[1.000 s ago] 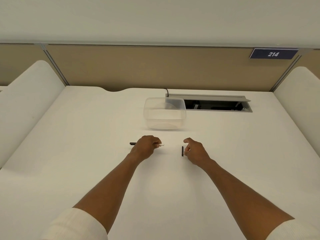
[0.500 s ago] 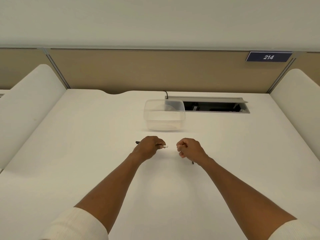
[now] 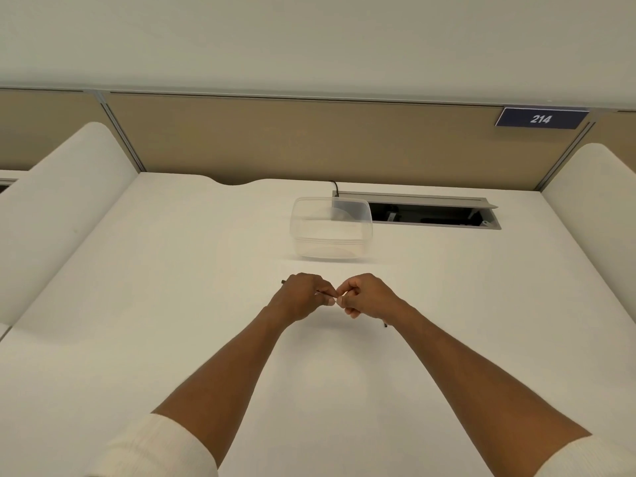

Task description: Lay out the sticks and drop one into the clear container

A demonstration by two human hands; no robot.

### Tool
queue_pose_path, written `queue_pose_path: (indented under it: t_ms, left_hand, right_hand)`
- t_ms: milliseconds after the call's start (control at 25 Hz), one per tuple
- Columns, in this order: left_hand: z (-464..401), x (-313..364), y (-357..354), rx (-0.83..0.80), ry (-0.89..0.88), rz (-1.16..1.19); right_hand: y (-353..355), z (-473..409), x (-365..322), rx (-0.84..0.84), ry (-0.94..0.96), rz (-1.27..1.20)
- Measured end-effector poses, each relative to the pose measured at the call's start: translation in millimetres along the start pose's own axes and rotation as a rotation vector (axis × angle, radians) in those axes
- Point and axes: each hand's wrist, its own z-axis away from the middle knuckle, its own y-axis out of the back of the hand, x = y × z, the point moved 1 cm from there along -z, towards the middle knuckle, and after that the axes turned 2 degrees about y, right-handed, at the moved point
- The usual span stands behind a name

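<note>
The white worktop (image 3: pixel 172 304) spreads wide beneath both outstretched forearms. Just beyond the hands sits a clear plastic container (image 3: pixel 331 228), with an open cable hatch (image 3: pixel 433 215) past it to the right. The left hand (image 3: pixel 303 299) is curled round a thin pen (image 3: pixel 283 281), whose dark end pokes out beyond its knuckles. The right hand (image 3: pixel 368 297), fingers curled, pinches at the pen's pale tip where the two hands meet; a small dark cap end (image 3: pixel 385 325) shows under its wrist.

Both forearms stretched forward, left hand (image 3: pixel 303 297) and right hand (image 3: pixel 368 296) curled, fingertips meeting at centre
</note>
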Motion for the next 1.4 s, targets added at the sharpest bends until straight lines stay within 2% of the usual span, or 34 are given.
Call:
queue_pose_path:
  t_ms: [120, 200, 320, 400, 480, 560, 680, 760, 960, 1120, 1400]
  left_hand:
    - [0.3, 1.3, -1.4, 0.057, -0.032, -0.087]
    - [1.0, -1.2, -3.2, 0.172, -0.058, -0.141]
    - [5.2, -12.7, -3.8, 0.408, -0.078, -0.191]
    - [9.7, -22.2, -2.8, 0.505, -0.028, -0.208]
    - [10.6, -35.6, -4.6, 0.441, 0.075, -0.185]
    - [12.9, -49.1, -14.2, 0.275, 0.177, -0.173]
    - [15.4, -62.9, -32.7, 0.053, 0.265, -0.166]
    - [14.1, -66.5, -41.8, -0.029, 0.294, -0.210]
    - [9.1, -69.5, -38.2, -0.085, 0.306, -0.205]
    - [9.1, -70.4, -40.8, -0.085, 0.301, -0.218]
    - [9.4, -71.0, -41.9, -0.091, 0.298, -0.222]
  right_hand:
    - [-0.5, -0.6, -5.8, -0.097, -0.047, 0.231]
    - [0.8, -3.0, -6.6, -0.078, -0.077, 0.274]
    - [3.6, -7.0, 2.2, 0.034, -0.136, 0.167]
    - [4.1, -9.3, 10.1, 0.113, -0.157, 0.006]
    - [2.6, -10.7, 14.1, 0.174, -0.130, -0.142]
    - [-1.8, -12.6, 13.8, 0.215, -0.083, -0.213]
    - [-12.3, -18.5, 14.0, 0.269, -0.045, -0.223]
    - [-19.4, -22.0, 16.6, 0.302, -0.043, -0.185]
    - [-32.2, -27.8, 23.0, 0.272, -0.012, 0.034]
    - [-39.0, -28.1, 30.4, 0.265, -0.067, 0.105]
    - [-41.1, -31.2, 27.6, 0.275, -0.032, 0.230]
